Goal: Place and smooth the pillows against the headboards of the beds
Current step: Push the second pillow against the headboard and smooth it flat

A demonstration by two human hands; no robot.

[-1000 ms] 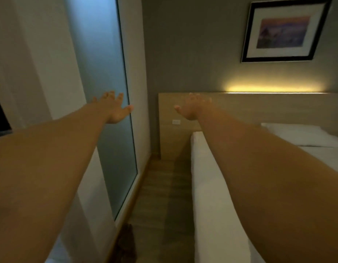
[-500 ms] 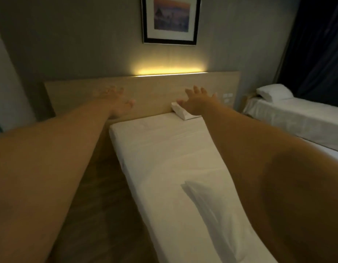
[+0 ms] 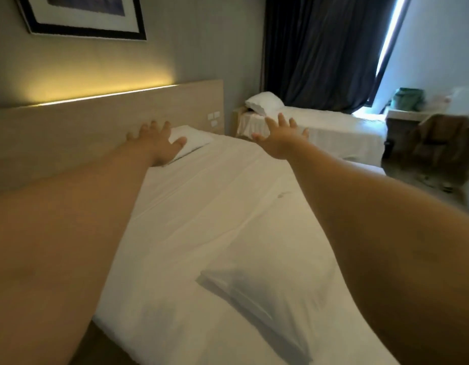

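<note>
Reaching mid-frame, the left hand (image 3: 159, 143) lies spread on a white fabric pillow (image 3: 193, 139); the right hand (image 3: 280, 139) hovers splayed, empty.

Beyond your fingertips: matt pale wood-grain headboard (image 3: 96, 119); under them, smooth white cloth pillow (image 3: 193, 139) w/ creased white cotton sheet (image 3: 215, 206).

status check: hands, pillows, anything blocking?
Left hand open, by flat white pillow at wooden headboard. Right hand open, empty. Second white pillow mid-mattress, not placed. Nothing in the way.
</note>
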